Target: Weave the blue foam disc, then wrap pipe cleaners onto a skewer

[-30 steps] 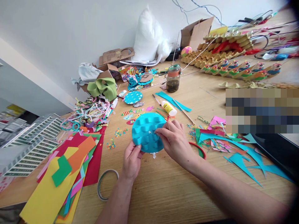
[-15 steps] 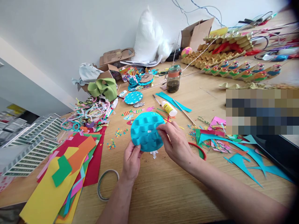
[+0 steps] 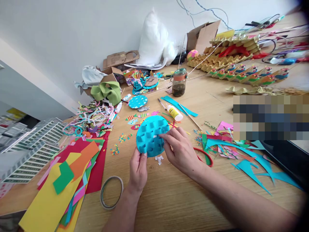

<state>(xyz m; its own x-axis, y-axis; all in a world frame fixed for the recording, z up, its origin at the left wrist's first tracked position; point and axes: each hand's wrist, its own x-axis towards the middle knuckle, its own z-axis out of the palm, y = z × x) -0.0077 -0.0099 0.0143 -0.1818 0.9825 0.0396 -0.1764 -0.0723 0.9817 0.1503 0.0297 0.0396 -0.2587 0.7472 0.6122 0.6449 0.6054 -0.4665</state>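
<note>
A round blue paper disc with rows of raised, curled paper strips is held upright above the table. My left hand grips its lower left edge, thumb on the front. At the right side of the disc my right hand is in a pinch, fingertips against the raised strips; what lies between them is too small to tell. A small white square shows on the disc close to those fingertips. Below the disc, white paper bits lie on the wood. Paper fish and confetti dots lie behind and left of it.
Coloured sheets pile up at left beside a tape roll. A glue bottle, wooden stick and glass jar stand or lie beyond the disc. Red-handled scissors and blue scraps are at right.
My right fingertips have shifted slightly left and down over the disc. The disc is turned a little, so its raised strips show differently. My left hand keeps its grip.
</note>
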